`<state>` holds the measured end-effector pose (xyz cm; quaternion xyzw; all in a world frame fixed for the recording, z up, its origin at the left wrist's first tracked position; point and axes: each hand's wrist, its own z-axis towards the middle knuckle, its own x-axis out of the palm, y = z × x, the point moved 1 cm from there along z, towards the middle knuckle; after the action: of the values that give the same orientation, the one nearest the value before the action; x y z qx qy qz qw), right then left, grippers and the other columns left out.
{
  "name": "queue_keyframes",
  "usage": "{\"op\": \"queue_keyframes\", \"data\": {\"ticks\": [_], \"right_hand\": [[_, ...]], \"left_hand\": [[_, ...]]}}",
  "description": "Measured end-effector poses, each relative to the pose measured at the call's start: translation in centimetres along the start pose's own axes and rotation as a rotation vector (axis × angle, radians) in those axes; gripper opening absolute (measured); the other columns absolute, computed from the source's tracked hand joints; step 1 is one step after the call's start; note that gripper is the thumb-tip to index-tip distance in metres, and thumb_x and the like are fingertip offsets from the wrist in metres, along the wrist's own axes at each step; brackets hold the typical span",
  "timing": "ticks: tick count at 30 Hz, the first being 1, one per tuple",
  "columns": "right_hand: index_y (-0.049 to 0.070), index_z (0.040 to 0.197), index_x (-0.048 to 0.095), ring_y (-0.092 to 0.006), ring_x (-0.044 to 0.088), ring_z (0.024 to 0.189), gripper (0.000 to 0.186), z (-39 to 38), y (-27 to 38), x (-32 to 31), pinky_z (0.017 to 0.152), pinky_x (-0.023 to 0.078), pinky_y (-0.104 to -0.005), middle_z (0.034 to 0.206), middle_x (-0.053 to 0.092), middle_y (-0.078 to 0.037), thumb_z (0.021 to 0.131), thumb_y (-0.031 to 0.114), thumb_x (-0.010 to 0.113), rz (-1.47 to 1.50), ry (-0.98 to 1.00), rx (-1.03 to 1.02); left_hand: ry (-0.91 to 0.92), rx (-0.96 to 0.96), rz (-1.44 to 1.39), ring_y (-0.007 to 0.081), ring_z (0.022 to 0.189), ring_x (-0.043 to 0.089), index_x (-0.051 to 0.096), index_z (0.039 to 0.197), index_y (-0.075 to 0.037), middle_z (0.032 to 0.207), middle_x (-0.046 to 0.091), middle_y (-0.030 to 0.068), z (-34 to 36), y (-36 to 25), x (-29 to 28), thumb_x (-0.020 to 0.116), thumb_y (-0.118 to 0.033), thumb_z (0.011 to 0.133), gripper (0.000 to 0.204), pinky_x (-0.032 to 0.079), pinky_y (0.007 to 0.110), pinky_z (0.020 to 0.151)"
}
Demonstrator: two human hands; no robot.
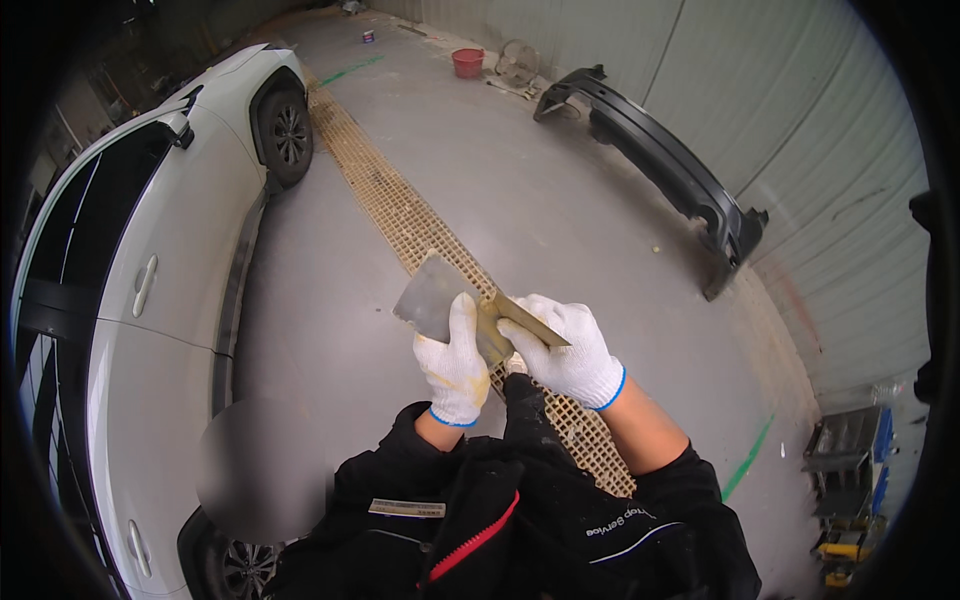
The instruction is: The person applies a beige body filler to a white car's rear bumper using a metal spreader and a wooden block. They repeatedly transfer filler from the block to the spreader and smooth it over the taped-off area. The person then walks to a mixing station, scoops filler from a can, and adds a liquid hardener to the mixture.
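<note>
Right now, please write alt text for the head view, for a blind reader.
A white-gloved left grip holds a grey flat plate; the gloved right grip holds an olive plate beside it, above a floor grate. A white car stands at left, a black bumper at right.

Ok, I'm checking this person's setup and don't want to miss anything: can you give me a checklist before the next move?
1. White gloves on both hands: ok.
2. Gloves clean: not ok, the left one has yellowish stains.
3. Left hand holding the grey plate: ok.
4. Right hand holding the thin spreader: ok.
5. Black bumper free of fine scratches: cannot tell, too small here.
</note>
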<state>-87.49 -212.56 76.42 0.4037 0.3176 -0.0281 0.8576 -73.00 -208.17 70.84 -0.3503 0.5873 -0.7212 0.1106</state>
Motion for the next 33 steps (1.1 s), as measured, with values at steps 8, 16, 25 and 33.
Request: {"op": "queue_keyframes", "data": {"ticks": [8,16,25,33], "right_hand": [[0.005,0.099,0.074,-0.0452,0.068,0.07,0.038,23.9,-13.5,-0.7,0.066,0.056,-0.0514,0.079,0.071,-0.022,0.105,0.042,0.068,0.023,0.771,-0.056],[0.009,0.103,0.079,-0.0459,0.071,0.077,0.036,44.6,-25.3,7.8,0.072,0.059,-0.054,0.083,0.073,-0.023,0.105,0.044,0.068,-0.025,1.181,-0.323],[-0.004,0.124,0.075,-0.0176,0.078,0.095,0.036,65.3,-39.0,17.1,0.083,0.063,-0.0349,0.106,0.082,-0.011,0.102,0.024,0.079,0.618,0.548,0.613],[-0.006,0.118,0.075,-0.0165,0.078,0.095,0.033,85.5,-49.2,28.3,0.083,0.062,-0.0336,0.105,0.082,-0.012,0.104,0.024,0.076,0.737,0.416,0.539]], "left_hand": [[-0.062,0.248,0.186,0.0175,0.102,0.074,0.069,0.131,0.006,0.117,0.077,0.0121,20.5,1.9,5.7,0.073,0.002,0.099,0.032,0.06,0.033,0.09],[0.137,0.364,0.622,0.0165,0.074,0.076,0.081,0.109,0.001,0.085,0.08,0.0099,40.8,3.7,6.5,0.081,-0.007,0.093,0.018,0.058,0.031,0.067],[-0.234,0.169,0.458,0.0237,0.103,0.074,0.065,0.135,0.005,0.121,0.076,0.0173,68.9,10.2,6.2,0.058,-0.017,0.114,0.031,0.06,0.039,0.091],[0.108,-0.059,0.734,0.0439,0.096,0.074,0.058,0.14,0.009,0.104,0.075,0.0295,87.8,15.2,5.5,0.062,-0.027,0.112,0.046,0.058,0.047,0.086]]}}
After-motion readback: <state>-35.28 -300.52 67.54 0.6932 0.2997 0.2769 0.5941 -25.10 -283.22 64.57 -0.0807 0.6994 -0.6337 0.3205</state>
